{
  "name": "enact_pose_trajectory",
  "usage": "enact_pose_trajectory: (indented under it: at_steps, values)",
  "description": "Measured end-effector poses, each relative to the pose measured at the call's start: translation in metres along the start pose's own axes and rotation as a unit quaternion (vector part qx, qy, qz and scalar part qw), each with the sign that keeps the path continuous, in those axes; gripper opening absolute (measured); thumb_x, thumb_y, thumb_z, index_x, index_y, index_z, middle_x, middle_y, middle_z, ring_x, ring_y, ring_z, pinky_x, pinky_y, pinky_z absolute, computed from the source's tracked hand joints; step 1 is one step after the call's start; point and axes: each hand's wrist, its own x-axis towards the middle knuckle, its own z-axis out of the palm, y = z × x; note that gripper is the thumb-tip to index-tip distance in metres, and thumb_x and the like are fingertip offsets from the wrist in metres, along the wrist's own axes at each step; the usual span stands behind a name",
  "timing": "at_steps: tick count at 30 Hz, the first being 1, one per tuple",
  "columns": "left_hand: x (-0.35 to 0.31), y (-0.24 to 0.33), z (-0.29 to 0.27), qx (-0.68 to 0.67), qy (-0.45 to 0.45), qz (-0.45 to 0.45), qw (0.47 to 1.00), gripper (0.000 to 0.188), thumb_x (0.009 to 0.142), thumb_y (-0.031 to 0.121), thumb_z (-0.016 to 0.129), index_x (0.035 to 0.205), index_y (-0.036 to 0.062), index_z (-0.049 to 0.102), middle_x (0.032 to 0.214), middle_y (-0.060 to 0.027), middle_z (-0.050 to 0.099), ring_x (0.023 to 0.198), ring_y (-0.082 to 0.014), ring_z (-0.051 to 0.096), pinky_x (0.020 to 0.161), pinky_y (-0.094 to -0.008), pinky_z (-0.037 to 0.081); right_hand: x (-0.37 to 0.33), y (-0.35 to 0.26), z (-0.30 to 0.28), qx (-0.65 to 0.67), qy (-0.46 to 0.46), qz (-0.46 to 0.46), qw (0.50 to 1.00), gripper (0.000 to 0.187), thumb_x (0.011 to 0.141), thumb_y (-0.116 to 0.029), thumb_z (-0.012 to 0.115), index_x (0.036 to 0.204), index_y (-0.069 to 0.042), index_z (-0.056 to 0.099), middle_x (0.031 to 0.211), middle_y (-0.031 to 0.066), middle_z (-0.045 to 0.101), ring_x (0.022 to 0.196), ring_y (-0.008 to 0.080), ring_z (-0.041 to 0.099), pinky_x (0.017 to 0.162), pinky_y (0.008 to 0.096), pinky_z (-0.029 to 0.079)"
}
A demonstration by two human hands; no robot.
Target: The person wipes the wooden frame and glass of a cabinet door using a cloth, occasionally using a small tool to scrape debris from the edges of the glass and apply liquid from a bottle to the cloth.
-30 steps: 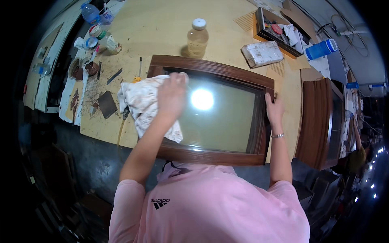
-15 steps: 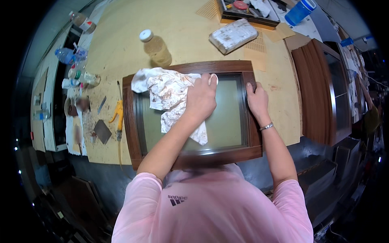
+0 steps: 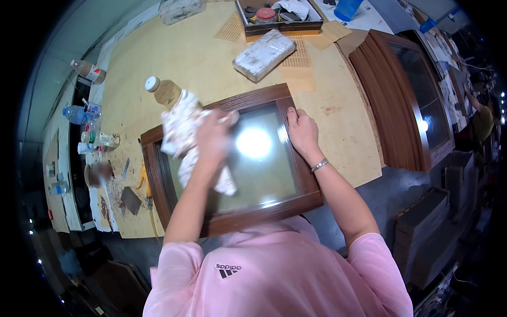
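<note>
A brown wooden frame with a glass pane (image 3: 264, 177) lies at the table's near side, slightly turned. My left hand (image 3: 214, 138), smeared by motion, is closed on a crumpled, brown-stained white cloth (image 3: 179, 119) over the left part of the glass. Part of the cloth hangs past the frame's far rail (image 3: 259, 98) and overlaps a capped bottle (image 3: 166, 93) of yellowish liquid. My right hand (image 3: 303, 129) grips the frame's right side near the far corner, fingers over its edge. A bright light reflects off the pane.
Left of the frame lie a yellow-handled tool (image 3: 142, 179) and a dark square sheet (image 3: 130, 201). Several bottles line the left edge. Beyond the frame are a whitish block (image 3: 264, 55) and an open box (image 3: 285, 27). Brown frames (image 3: 388, 100) are stacked at right; a person (image 3: 481, 117) is farther off.
My left hand has swept the cloth leftward and nearer across the glass. My right hand keeps its hold. The view has shifted and turned, and a bright reflection now shows on the pane.
</note>
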Motion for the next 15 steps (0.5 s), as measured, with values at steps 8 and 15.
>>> enact_pose_trajectory:
  at_steps: [8, 15]
  values:
    - [0.024, 0.064, 0.031, -0.035, 0.071, 0.101, 0.992, 0.038, 0.077, -0.001, 0.057, 0.111, 0.0103, 0.072, 0.1, -0.0127, 0.062, 0.087, -0.0332, 0.062, 0.073, -0.0429, 0.051, -0.003, -0.006, 0.004, 0.054, -0.003, -0.003, 0.999, 0.057, 0.101, -0.045, 0.041, 0.085, 0.003, 0.068, 0.082, 0.0318, 0.066, 0.084, 0.0498, 0.065, 0.079, 0.0555, 0.05]
    - [-0.069, 0.086, 0.0, -0.164, -0.09, 0.194, 0.963, 0.04, 0.081, -0.001, 0.06, 0.117, 0.0117, 0.071, 0.101, -0.0136, 0.06, 0.087, -0.034, 0.063, 0.071, -0.0445, 0.051, 0.0, -0.001, -0.005, 0.11, 0.0, 0.058, 0.992, 0.059, 0.101, -0.045, 0.041, 0.078, 0.003, 0.067, 0.081, 0.0299, 0.065, 0.082, 0.0488, 0.064, 0.075, 0.0532, 0.049]
